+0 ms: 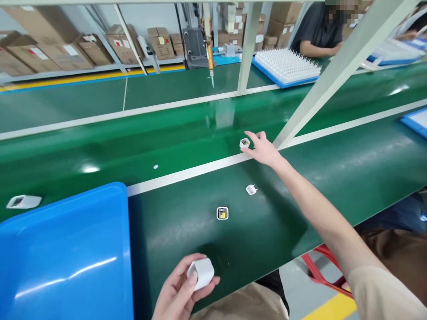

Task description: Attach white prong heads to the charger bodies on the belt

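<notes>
My left hand (pixel 187 284) is closed around a white plastic charger housing (pixel 202 273), low over the green bench near its front edge. My right hand (pixel 263 147) reaches across to the belt, thumb and fingers spread about a second white charger housing (pixel 244 143) with parts inside. The thumb is at its lower edge, while a gap shows below the index finger. Between my hands, a white charger housing (pixel 222 213) stands with its open end up, showing yellow and black parts. A white plug piece with two pins (pixel 251 190) lies beyond it on the bench.
A blue bin (pixel 125 249) stands at the left. On the belt (pixel 187 133) lie another white housing (pixel 25 202) and a small white disc (pixel 155 167). A slanted post (pixel 320 89) rises beside my right hand. A person (pixel 313 35) sits across, by a blue tray (pixel 283 82) of white pieces.
</notes>
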Demonstrator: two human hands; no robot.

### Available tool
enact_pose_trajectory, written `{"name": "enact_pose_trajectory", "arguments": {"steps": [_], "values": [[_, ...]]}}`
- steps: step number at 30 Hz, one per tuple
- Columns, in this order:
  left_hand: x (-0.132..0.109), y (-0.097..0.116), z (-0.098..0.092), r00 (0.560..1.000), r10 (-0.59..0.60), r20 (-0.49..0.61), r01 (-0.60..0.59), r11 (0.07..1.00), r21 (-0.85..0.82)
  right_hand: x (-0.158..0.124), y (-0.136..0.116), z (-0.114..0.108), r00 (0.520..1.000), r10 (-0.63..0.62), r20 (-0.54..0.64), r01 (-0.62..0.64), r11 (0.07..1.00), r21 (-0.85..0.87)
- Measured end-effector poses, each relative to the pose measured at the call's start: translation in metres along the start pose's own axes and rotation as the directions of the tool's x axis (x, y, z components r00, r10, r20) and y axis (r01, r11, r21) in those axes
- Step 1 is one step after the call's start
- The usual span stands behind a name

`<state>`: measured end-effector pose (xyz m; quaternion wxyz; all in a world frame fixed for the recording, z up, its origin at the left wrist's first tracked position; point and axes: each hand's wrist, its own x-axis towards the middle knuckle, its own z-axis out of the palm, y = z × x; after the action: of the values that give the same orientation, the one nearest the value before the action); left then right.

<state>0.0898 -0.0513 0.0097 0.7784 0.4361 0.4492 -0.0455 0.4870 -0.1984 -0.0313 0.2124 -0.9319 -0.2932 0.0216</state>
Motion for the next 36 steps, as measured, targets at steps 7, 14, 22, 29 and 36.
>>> {"name": "enact_pose_trajectory", "arguments": {"steps": [7,14,22,29,36], "values": [[-0.003,-0.009,-0.015,0.994,0.064,0.085,-0.061,0.997,-0.042,0.021,-0.015,0.006,0.995,-0.079,0.053,0.083,0.994,-0.072],[0.006,-0.021,-0.035,0.964,0.144,0.225,-0.130,0.989,-0.073,-0.151,-0.113,-0.015,0.844,-0.533,-0.058,0.530,0.812,0.244],[0.009,-0.025,-0.033,0.969,0.214,0.126,-0.194,0.969,-0.153,-0.248,-0.125,0.060,0.859,-0.507,0.074,0.496,0.859,0.129],[-0.003,-0.029,-0.009,0.957,0.213,0.196,-0.198,0.976,-0.094,-0.247,-0.146,0.046,0.812,-0.581,-0.060,0.545,0.717,0.435],[-0.012,-0.019,-0.007,0.953,0.154,0.261,-0.185,0.978,0.098,-0.250,-0.161,0.065,0.759,-0.600,-0.252,0.630,0.582,0.514]]}}
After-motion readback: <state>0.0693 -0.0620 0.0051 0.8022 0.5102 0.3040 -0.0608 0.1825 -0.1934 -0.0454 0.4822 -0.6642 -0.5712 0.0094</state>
